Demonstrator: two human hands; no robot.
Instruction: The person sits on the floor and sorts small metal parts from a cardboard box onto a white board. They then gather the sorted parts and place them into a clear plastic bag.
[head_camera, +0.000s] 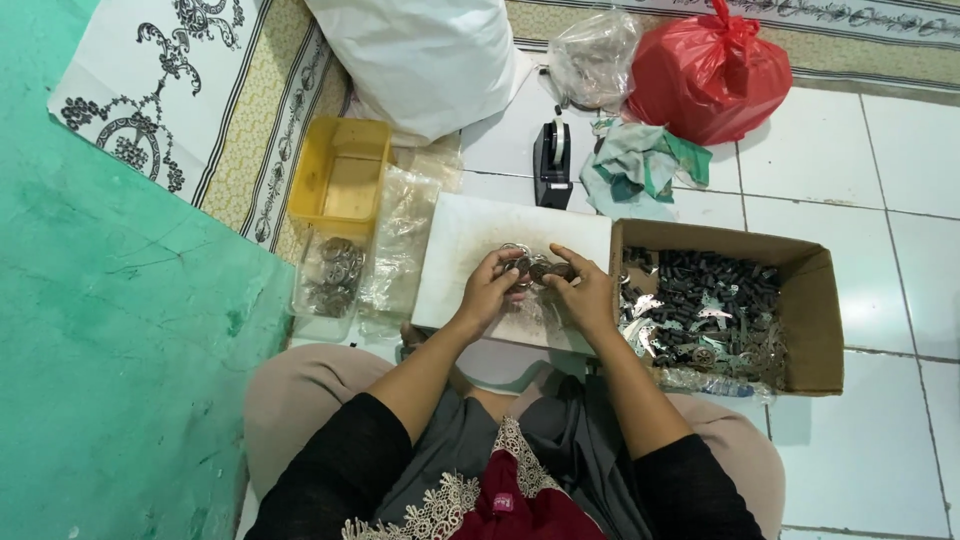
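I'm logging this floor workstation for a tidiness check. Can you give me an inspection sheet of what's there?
Surface: white tiled floor; flat white board under the hands.
Job's things: small round dark metal pieces held between both hands; brown cardboard box of dark and silvery small parts.
Clutter: yellow plastic tray, clear plastic container of metal pieces, black tape dispenser, crumpled green cloth, red plastic bag, white sack.
Hands: left hand and right hand both gripping.
Cables: nothing seen.
Surroundings: green wall, patterned mat.
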